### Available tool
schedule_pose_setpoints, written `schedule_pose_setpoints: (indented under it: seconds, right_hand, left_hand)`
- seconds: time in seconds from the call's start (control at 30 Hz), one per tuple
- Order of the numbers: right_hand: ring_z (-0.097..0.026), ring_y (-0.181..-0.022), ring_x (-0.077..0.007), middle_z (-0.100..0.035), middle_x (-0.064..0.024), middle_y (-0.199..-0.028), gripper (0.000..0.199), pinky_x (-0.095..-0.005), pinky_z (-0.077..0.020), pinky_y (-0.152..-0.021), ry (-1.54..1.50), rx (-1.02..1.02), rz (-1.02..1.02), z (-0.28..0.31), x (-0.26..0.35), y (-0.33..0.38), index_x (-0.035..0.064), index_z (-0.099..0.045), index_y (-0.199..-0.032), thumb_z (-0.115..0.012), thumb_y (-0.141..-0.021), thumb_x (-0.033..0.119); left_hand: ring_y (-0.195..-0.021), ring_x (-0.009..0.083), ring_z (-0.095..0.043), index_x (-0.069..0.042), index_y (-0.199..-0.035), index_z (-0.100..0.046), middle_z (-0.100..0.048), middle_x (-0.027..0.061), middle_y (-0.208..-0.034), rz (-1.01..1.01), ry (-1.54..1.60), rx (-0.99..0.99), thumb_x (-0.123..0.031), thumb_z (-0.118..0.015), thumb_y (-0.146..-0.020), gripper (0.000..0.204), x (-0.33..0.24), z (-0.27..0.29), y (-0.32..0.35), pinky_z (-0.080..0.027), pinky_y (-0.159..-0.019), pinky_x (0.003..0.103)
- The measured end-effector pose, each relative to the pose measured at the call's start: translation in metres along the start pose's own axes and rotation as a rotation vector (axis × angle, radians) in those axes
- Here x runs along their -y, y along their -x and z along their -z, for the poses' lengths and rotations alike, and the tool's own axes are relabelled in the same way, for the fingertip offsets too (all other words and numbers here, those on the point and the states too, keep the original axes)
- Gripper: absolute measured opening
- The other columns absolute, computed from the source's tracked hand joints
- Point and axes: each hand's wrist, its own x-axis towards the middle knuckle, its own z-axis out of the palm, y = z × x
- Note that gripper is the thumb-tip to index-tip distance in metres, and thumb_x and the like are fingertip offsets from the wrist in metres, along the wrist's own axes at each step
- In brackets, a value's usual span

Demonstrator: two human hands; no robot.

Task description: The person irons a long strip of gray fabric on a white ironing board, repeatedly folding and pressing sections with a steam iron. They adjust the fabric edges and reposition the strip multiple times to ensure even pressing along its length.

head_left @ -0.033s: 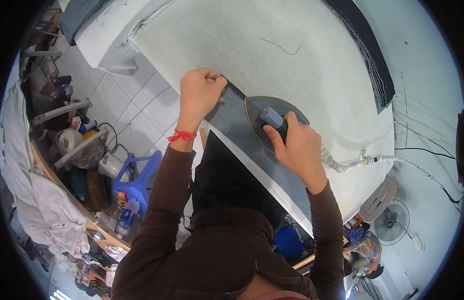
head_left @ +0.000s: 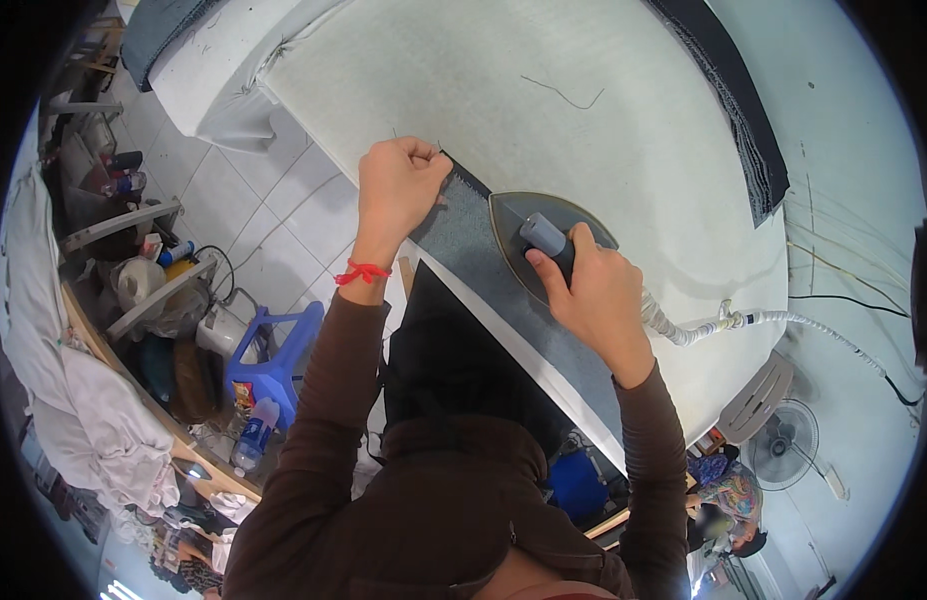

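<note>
A strip of dark grey fabric [head_left: 453, 228] lies along the near edge of a padded ironing table [head_left: 423, 70], its far edge showing a darker folded band. My left hand [head_left: 401, 190] pinches the fabric's left end at the corner, fingers closed, a red string around the wrist. On the strip rests an iron [head_left: 583, 222] with a grey handle, its pointed tip toward the folded edge. My right hand [head_left: 595, 295] is wrapped round the handle. The iron hides the cloth beneath it.
A wrapped hose [head_left: 688, 332] runs from the iron to the right. Stacked dark fabric [head_left: 733, 110] lies along the table's far right edge, and a loose thread [head_left: 563, 95] on its cover. Left of me are a blue stool [head_left: 273, 350] and a cluttered shelf. A fan [head_left: 783, 445] stands right.
</note>
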Motion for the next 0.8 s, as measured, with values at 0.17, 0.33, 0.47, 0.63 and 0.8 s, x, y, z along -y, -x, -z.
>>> schedule_pose_setpoints:
  seconds: [0.17, 0.33, 0.47, 0.63, 0.8]
  right_hand:
    - [-0.077, -0.067, -0.0460, -0.074, -0.0208, -0.070, 0.056, -0.0538, -0.0579, -0.059, 0.007, 0.022, -0.016, 0.001, 0.003, -0.003, 0.0018, -0.064, -0.103, -0.076, -0.110, 0.057]
    - [-0.077, -0.066, -0.0460, -0.073, -0.0207, -0.070, 0.056, -0.0535, -0.0580, -0.059, 0.000, 0.021, -0.008, 0.002, 0.009, -0.009, 0.0016, -0.065, -0.104, -0.077, -0.110, 0.056]
    - [-0.076, -0.065, -0.0453, -0.073, -0.0203, -0.069, 0.055, -0.0531, -0.0577, -0.059, 0.010, 0.014, 0.010, 0.001, 0.014, -0.015, 0.0014, -0.065, -0.104, -0.078, -0.109, 0.055]
    - [-0.076, -0.064, -0.0448, -0.072, -0.0203, -0.068, 0.056, -0.0520, -0.0575, -0.058, 0.009, 0.014, 0.009, 0.002, 0.019, -0.024, 0.0008, -0.067, -0.104, -0.078, -0.109, 0.056]
    - [-0.076, -0.064, -0.0445, -0.072, -0.0205, -0.068, 0.057, -0.0514, -0.0582, -0.059, 0.016, 0.016, 0.014, 0.003, 0.023, -0.032, 0.0003, -0.068, -0.104, -0.078, -0.109, 0.056]
  left_hand:
    - [-0.059, 0.0111, -0.071, 0.009, -0.099, -0.083, -0.077, 0.0057, -0.073, -0.020, -0.027, 0.004, -0.009, -0.078, -0.101, 0.019, 0.006, 0.005, 0.004, -0.059, -0.059, 0.030]
    - [-0.058, 0.0104, -0.070, 0.006, -0.098, -0.082, -0.071, 0.0026, -0.069, -0.093, -0.074, -0.040, -0.009, -0.080, -0.102, 0.016, 0.012, 0.000, 0.005, -0.058, -0.057, 0.030]
    - [-0.057, 0.0100, -0.069, 0.004, -0.097, -0.082, -0.069, 0.0018, -0.067, -0.144, -0.134, -0.084, -0.009, -0.081, -0.101, 0.013, 0.017, -0.004, 0.003, -0.056, -0.056, 0.030]
    - [-0.056, 0.0120, -0.072, 0.005, -0.090, -0.077, -0.073, 0.0053, -0.068, -0.098, -0.096, -0.089, -0.007, -0.085, -0.097, 0.016, 0.010, -0.002, 0.003, -0.055, -0.055, 0.030]
    - [-0.056, 0.0139, -0.074, 0.004, -0.086, -0.074, -0.076, 0.0086, -0.068, -0.064, -0.070, -0.008, -0.008, -0.091, -0.094, 0.022, 0.004, 0.016, -0.005, -0.055, -0.053, 0.029]
